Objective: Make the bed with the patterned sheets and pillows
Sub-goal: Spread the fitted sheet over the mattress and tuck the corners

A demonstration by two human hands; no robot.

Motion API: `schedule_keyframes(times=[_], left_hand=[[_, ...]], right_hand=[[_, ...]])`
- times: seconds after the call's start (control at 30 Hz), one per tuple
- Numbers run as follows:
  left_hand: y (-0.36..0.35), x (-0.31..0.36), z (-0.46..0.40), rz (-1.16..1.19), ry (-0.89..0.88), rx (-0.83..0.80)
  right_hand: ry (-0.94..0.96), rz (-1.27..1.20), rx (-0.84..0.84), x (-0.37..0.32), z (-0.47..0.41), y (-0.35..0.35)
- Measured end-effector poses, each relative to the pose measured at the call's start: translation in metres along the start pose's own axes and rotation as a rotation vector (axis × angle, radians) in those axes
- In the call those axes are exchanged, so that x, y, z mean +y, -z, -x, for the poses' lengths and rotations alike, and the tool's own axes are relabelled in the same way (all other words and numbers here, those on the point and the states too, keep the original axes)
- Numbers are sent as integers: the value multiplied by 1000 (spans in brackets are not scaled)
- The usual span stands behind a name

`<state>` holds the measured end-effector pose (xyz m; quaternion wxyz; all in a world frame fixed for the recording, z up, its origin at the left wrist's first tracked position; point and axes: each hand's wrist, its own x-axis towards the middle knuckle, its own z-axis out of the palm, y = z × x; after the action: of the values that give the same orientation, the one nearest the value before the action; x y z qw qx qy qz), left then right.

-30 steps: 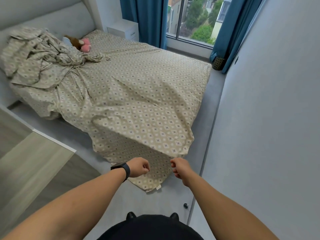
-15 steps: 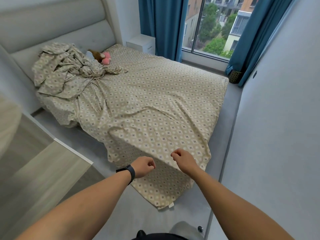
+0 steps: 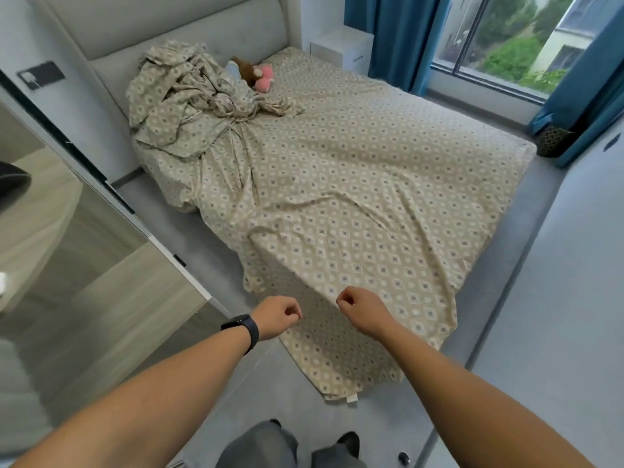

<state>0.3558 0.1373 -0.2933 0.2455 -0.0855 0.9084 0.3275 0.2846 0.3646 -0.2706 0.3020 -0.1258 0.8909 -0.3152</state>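
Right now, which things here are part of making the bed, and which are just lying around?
Part of the job:
patterned sheet
bunched sheet heap
left hand
right hand

Lying about:
plush toys
nightstand
blue curtains
small woven basket

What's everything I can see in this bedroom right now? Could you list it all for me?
patterned sheet: one, beige with a diamond print, spread over the bed, its near end hanging to the floor
bunched bedding: one heap, same beige print, by the headboard
soft toys: apparently two, brown and pink, at the head of the bed beside the heap
headboard: one, grey, padded
nightstand: one, white, far corner by the curtain
curtains: two, blue, either side of the window
window: one, greenery outside
small basket: one, dark, below the right curtain
wristband: one, black, on the left wrist
left hand: fingers curled, at the sheet's near edge
right hand: fingers curled, over the sheet
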Motion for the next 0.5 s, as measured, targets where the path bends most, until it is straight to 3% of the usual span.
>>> schedule_keyframes(times=[0.13, 0.23, 0.33, 0.5], left_hand=[[-7, -31, -25, 12, 64, 16], [-25, -59, -67, -49, 49, -63], [-51, -88, -116, -126, 16, -105], [-121, -132, -198, -178, -25, -35]], right_hand=[[-19, 141, -79, 10, -21, -16], [-68, 278, -104, 36, -50, -31], [-113, 421, -125, 74, -88, -54], [-146, 645, -98, 162, -164, -110]])
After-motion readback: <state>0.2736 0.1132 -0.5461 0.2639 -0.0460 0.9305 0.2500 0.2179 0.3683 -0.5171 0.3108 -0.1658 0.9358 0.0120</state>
